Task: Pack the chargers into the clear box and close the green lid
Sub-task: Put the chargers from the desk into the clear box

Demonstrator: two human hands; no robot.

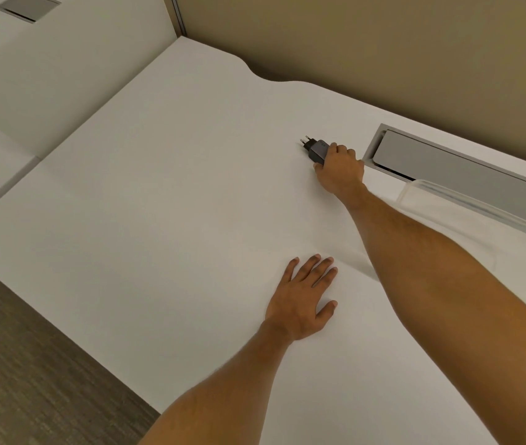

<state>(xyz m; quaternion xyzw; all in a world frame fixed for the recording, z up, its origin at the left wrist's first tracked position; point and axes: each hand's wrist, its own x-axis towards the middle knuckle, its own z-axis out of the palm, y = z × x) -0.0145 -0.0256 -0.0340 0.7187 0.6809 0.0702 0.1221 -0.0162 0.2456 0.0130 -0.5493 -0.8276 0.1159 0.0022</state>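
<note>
Left hand (303,297) flat on desk (159,220), right hand (340,170) clasping charger (314,150)

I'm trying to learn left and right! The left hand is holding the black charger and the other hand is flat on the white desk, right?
Almost. The head view shows the right hand holding the black charger, far out on the white desk. The left hand is the one lying flat on the desk, holding nothing.
</note>
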